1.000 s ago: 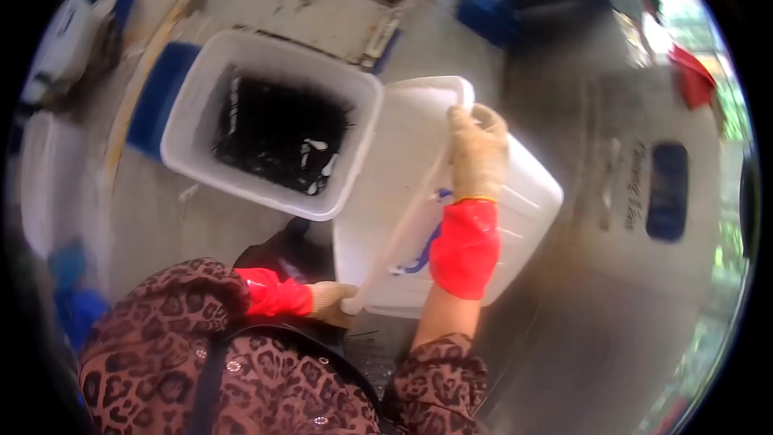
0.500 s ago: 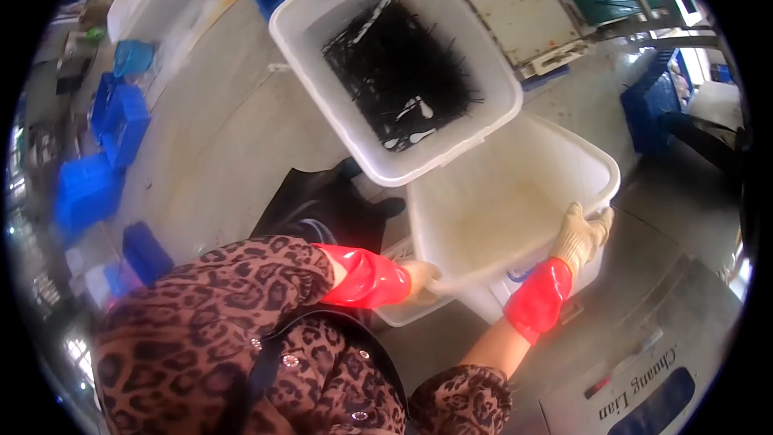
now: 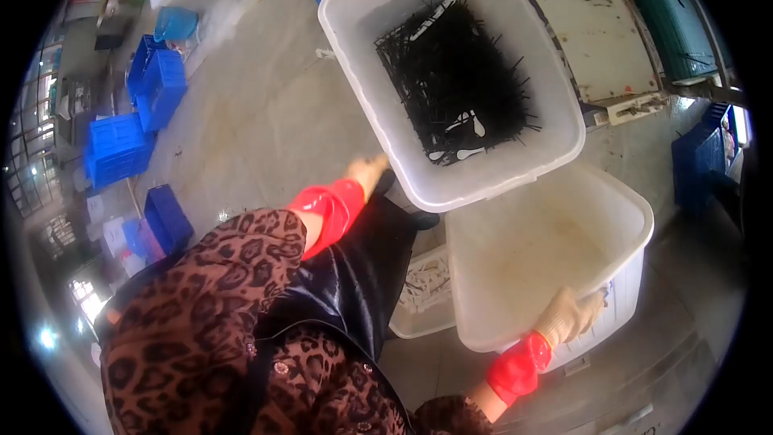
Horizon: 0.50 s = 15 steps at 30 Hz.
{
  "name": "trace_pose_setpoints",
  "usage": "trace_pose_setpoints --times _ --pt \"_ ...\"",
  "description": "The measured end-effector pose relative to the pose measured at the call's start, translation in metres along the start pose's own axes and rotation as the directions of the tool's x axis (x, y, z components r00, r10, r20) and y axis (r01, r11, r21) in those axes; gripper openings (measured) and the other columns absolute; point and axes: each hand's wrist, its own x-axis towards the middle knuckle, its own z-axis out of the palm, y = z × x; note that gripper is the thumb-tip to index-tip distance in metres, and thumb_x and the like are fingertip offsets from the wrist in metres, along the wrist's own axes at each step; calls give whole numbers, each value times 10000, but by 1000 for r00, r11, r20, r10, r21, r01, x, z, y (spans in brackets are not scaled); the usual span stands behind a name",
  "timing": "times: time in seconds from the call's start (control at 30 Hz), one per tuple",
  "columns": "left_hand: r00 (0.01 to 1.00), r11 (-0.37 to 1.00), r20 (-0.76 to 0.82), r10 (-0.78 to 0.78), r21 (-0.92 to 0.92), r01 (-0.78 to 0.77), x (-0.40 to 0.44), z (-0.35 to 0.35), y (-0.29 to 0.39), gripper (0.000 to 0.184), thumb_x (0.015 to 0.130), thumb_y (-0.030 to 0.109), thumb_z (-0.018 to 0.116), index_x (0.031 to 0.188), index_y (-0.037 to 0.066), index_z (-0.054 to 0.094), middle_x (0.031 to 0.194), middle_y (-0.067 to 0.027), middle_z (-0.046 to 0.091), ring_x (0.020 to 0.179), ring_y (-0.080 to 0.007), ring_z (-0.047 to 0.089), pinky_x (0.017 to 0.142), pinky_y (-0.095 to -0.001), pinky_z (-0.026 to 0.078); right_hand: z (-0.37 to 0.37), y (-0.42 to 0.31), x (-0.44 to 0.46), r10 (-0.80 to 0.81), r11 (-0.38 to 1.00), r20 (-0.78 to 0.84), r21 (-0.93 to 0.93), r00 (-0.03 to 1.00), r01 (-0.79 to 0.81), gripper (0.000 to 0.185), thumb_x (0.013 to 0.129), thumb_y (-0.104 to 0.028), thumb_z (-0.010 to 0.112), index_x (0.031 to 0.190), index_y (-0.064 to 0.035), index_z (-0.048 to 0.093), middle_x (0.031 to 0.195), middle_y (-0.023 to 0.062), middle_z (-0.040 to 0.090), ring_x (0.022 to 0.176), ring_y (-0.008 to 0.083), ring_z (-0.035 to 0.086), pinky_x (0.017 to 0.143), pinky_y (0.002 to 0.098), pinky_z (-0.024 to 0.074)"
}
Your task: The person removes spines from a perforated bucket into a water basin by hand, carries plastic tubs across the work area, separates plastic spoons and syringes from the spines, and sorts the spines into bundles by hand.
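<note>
My right hand point(image 3: 568, 319), in a cream knit glove with a red cuff, is closed over the near rim of a white plastic bin point(image 3: 531, 250) with a bare, stained inside. My left hand point(image 3: 369, 174), gloved the same way, is beside the left wall of a second white bin point(image 3: 385, 133). Its fingers are blurred, and I cannot tell if they touch that bin. Inside the second bin lies a heap of thin black stick-like pieces point(image 3: 467, 72) with several white spoon-shaped pieces point(image 3: 478, 125) among them. This bin overlaps the far edge of the first.
A low white tub point(image 3: 427, 324) with small white pieces stands between my legs and the near bin. Blue crates point(image 3: 161, 89) and a light blue bucket point(image 3: 175, 24) are on the floor to the left. A stained pale tabletop point(image 3: 592, 36) borders the far bin.
My left hand has let go of the near bin's rim and moved up and left toward the far bin. My right hand keeps its hold. The camera view has shifted.
</note>
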Motion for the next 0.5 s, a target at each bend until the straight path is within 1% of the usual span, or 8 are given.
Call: trace_pose_setpoints --times 0.03,0.1,0.13,0.2,0.3,0.33,0.43,0.5 --pt "986 997 -147 75 -25 -80 14 -17 0 593 733 416 529 1034 -93 488 950 -228 564 868 -309 554 792 -352 415 -5 -4 -6 1 1000 -17 0 1000 -1 512 652 -98 506 1152 -5 442 1174 184 447 1140 280 380 913 350 335" --pt "951 982 -244 189 53 -182 22 -49 3 597 714 405 563 1019 -103 491 988 -214 545 890 -278 547 815 -329 412 -29 5 -18 23 999 -14 -46 1000 -24 521 649 -99 504 1158 -13 439 1185 179 438 1135 282 384 914 348 335" --pt "955 984 -235 180 46 -174 36 -50 2 597 714 405 563 1019 -103 491 988 -214 545 890 -278 547 815 -329 412 -27 18 -19 -30 999 -76 -42 997 27 514 640 -101 495 1142 2 446 1126 185 465 1060 304 428 878 348 347" --pt "990 906 89 111 -419 -64 63 -34 1 524 696 323 594 980 -111 514 925 -180 571 850 -258 556 785 -314 422 -16 32 -17 -51 999 -133 11 990 53 511 636 -92 476 1135 12 448 1082 189 487 999 317 470 849 342 354" --pt "998 959 -17 52 -279 -55 61 -23 15 416 685 223 592 939 -102 541 876 -169 588 818 -252 568 744 -301 431 1 28 -15 3 994 -133 110 991 12 527 640 -90 470 1156 11 428 1105 188 479 1013 313 466 862 333 347" --pt "995 937 -33 93 -335 -99 102 -6 -13 373 677 186 570 908 -105 555 832 -176 595 776 -258 577 715 -296 432 2 23 -16 -9 995 -138 96 990 22 527 640 -90 470 1156 11 428 1105 188 479 1013 313 466 862 333 347" --pt "991 933 22 132 -339 -117 84 -17 -4 378 666 174 571 914 -110 551 844 -191 591 759 -262 578 714 -300 432 -7 6 -19 -29 1000 -86 2 996 30 537 651 -88 459 1175 13 405 1135 190 464 1037 306 456 877 328 338" --pt "989 919 -6 147 -370 -138 85 -13 -8 363 652 189 567 877 -96 565 800 -207 591 747 -287 577 688 -325 425 -14 -7 -15 33 997 9 75 999 -33 521 670 -121 482 1157 47 406 1175 219 427 1099 317 406 913 342 331"
